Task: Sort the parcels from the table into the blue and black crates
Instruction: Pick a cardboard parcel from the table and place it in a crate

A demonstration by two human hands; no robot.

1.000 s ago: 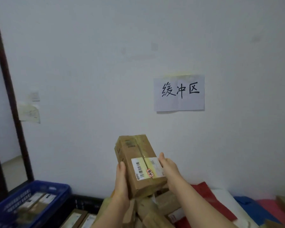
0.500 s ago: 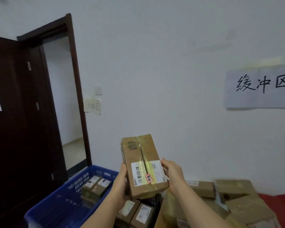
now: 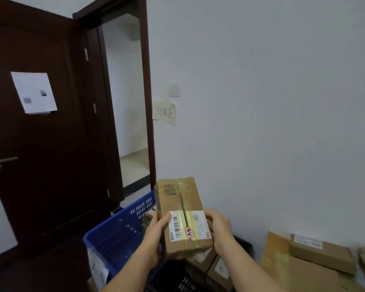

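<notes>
parcel (image 3: 182,216): taped brown carton, barcode label, red sticker | left hand (image 3: 156,239), right hand (image 3: 219,230): fingers grasping it

**Materials and surface finishes**

Parcel (image 3: 182,216): matt brown cardboard, sealed with glossy clear tape; white paper shipping label (image 3: 187,225). Blue crate (image 3: 122,228): smooth moulded plastic with slotted walls. Door (image 3: 44,123): dark wood with a slight sheen; door handle (image 3: 2,160): brushed metal. Wall (image 3: 272,102): matt paint. Note (image 3: 164,112): cream paper.
</notes>
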